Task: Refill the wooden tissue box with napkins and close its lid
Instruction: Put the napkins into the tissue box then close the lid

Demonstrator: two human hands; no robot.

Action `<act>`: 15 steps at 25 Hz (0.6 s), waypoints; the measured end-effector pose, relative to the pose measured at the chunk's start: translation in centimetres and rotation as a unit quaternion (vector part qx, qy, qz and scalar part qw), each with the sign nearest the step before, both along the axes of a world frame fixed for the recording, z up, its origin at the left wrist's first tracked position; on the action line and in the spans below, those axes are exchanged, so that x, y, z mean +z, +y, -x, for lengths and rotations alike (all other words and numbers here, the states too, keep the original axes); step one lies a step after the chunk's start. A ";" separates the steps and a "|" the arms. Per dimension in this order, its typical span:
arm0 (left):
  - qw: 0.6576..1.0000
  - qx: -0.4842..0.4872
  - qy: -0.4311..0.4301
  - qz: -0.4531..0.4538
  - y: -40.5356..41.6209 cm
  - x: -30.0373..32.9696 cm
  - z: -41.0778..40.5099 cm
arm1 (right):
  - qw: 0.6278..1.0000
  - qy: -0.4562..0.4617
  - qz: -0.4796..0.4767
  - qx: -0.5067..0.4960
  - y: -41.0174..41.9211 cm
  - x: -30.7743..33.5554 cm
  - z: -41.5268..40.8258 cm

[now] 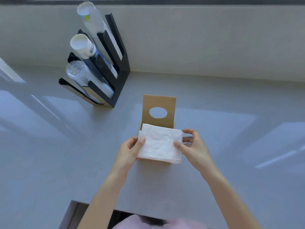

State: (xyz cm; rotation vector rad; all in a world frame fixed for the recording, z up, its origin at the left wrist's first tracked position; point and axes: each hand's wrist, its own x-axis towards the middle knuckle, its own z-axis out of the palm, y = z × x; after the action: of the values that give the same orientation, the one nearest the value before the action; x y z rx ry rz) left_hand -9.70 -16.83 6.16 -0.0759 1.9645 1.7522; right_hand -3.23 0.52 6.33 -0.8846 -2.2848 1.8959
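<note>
A black cup rack (113, 66) stands far left on the grey counter (214, 113). The left hand (130, 151) pinches the napkins' (160, 142) left edge, thumb on top, fingers beneath. The stack sits over the open box (153, 162), lid (159, 111) upright behind, while the right hand (193, 146) pinches its right edge.

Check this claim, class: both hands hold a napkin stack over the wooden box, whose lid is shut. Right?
Not quite. The lid stands open, upright behind the box; the head view shows it. Both the left hand and right hand do hold the napkin stack over it.
</note>
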 end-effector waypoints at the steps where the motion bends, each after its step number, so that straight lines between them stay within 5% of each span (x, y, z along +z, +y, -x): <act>1: 1.000 0.001 0.003 0.006 0.1 0.0 0.4 | 1.000 -0.010 -0.017 0.007 0.3 0.1 0.4; 11: 0.996 -0.038 0.040 0.066 0.1 -0.5 4.6 | 0.989 -0.053 -0.133 0.025 -0.4 0.4 3.5; 15: 0.958 -0.064 0.174 0.220 0.0 -1.4 5.5 | 0.983 -0.061 -0.172 0.016 -1.6 -0.2 4.4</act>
State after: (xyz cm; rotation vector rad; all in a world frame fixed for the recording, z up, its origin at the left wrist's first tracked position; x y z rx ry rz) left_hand -15.16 -16.84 4.75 0.2184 2.5246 1.2827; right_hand -7.59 -1.11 6.15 -0.9394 -2.6005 1.4244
